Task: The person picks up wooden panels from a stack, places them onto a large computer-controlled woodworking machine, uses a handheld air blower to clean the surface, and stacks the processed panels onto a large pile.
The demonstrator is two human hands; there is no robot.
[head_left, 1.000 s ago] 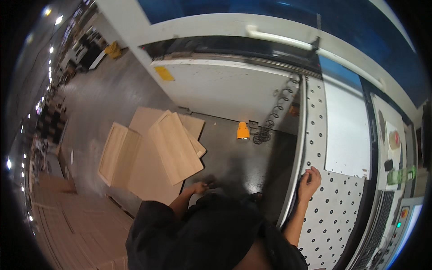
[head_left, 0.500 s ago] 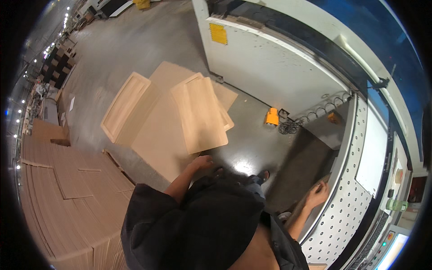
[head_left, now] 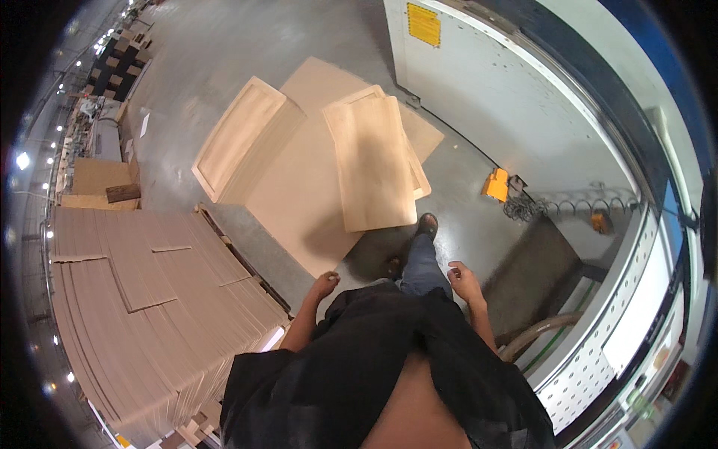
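My left hand hangs beside my body over the edge of a brown cardboard sheet on the floor, its fingers loosely curled and no object showing in them. My right hand is above the grey floor, with thumb and fingers a little apart and nothing held. Ahead of my feet, a stack of pale wooden panels lies on the cardboard, its top panel turned slightly against those below. Further left, another stack of wooden panels shows a raised border on top. Neither hand touches the panels.
A tall pile of flat cardboard stands at my left. To the right is a white machine with a perforated bed. An orange foot pedal and coiled black cable lie on the floor by it.
My right hand has come away from the machine's edge, inward to my side. My view has shifted, and one foot is now forward near the wooden panels. The panel stacks look unchanged.
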